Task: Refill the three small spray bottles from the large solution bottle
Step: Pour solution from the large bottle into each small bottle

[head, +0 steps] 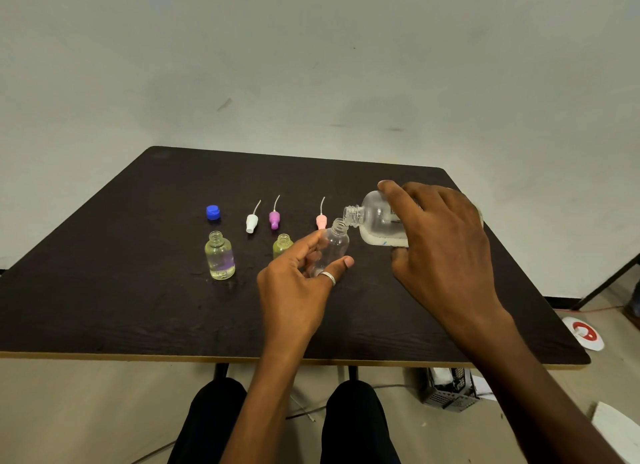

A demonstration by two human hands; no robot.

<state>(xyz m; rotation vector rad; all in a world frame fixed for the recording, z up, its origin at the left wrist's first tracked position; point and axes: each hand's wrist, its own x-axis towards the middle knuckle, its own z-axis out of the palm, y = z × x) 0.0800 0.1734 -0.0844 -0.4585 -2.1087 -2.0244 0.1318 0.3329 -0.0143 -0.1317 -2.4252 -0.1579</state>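
Between the curled thumb and fingers of the left hand [294, 290], a small clear spray bottle [333, 247] is being gripped. It is capless and leaning slightly, its open neck pointing up toward the right hand [446, 248]. Inside that hand's wrapped fingers, the large solution bottle [375, 221] is lying nearly on its side, its open mouth hovering just beside and above the small bottle's neck. Liquid is pooling along its lower wall, and whether any is flowing out I cannot tell. Just beyond the left fingertips, a second small bottle [282, 244], yellowish, is standing partly hidden. Well left of those fingers, a third small bottle [220, 255] is standing open and holding liquid. Farther out from the fingertips, a white spray head [251, 222], a purple spray head [274, 219], a pink spray head [321, 221] and a blue cap [213, 212] are lying on the dark table [104, 290].
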